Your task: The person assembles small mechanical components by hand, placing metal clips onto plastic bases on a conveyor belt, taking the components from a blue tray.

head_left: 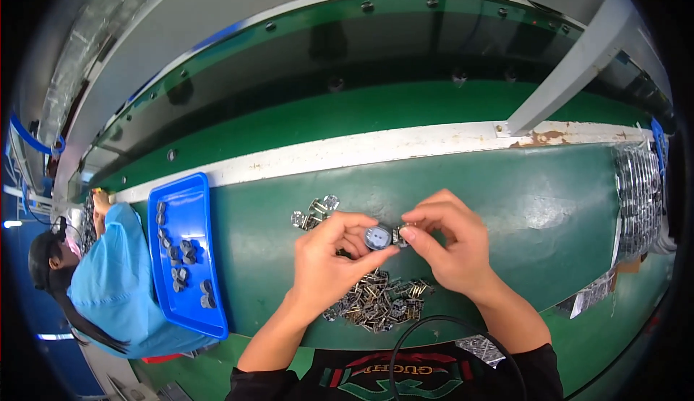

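Observation:
Over the green tabletop (289, 177), my left hand (329, 253) pinches a small round grey housing (377, 238) with a pale face and dark holes. Close beside it, my right hand (452, 246) holds a small metal part (399, 235) between thumb and fingertips. The two pieces are side by side; whether they touch I cannot tell. Below my hands lies a heap of small metal parts (379, 303) with pins or prongs. A smaller cluster of similar metal parts (316, 212) lies just beyond my left hand, partly hidden by it.
At left, a blue tray (215, 285) holds several dark grey pieces (189, 251). A person in a light blue top (119, 278) works beyond it. Stacked clear plastic trays (636, 206) stand at the right edge. A white rail (325, 153) and slanted post (571, 61) bound the back. A black cable (441, 318) curves before me.

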Demonstrator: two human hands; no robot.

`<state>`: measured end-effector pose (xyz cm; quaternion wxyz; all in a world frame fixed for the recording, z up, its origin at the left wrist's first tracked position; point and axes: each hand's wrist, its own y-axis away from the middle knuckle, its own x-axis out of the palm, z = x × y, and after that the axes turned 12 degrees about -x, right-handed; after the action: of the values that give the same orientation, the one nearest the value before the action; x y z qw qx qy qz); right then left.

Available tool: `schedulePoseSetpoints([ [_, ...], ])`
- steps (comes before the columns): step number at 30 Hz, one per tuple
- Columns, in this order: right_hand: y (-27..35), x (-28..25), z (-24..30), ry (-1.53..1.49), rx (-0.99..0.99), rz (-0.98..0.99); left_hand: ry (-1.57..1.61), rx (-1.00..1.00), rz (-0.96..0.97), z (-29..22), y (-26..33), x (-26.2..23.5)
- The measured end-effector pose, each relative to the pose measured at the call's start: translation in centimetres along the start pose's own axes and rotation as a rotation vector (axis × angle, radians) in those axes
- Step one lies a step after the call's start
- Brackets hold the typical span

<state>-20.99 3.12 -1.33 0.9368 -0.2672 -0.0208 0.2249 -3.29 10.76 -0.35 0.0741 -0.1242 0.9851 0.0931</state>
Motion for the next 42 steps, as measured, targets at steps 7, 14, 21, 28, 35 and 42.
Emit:
schedulePoseSetpoints([
  [7,0.0,1.5,0.7,0.288,-0.342,0.144,-0.162,0.087,-0.036,1.2,1.1,0.4],
  [14,0.4,2.0,0.9,0.316,-0.296,0.146,-0.150,0.096,-0.042,1.6,1.4,0.5],
  [21,0.7,1.9,0.2,0.325,-0.325,0.176,-0.117,0.015,0.012,1.6,1.3,0.3],
  [28,0.4,1.6,-0.1,0.324,-0.312,0.146,0.336,-0.158,0.168,0.8,0.6,-0.6],
  [35,0.1,0.5,-0.8,0.313,-0.156,0.448,-0.010,-0.147,-0.054,-0.3,-4.8,-4.1],
  [42,1.1,1.0,-0.6,0.327,-0.139,0.764,-0.547,0.002,-0.551,0.9,-18.2,-10.2],
])
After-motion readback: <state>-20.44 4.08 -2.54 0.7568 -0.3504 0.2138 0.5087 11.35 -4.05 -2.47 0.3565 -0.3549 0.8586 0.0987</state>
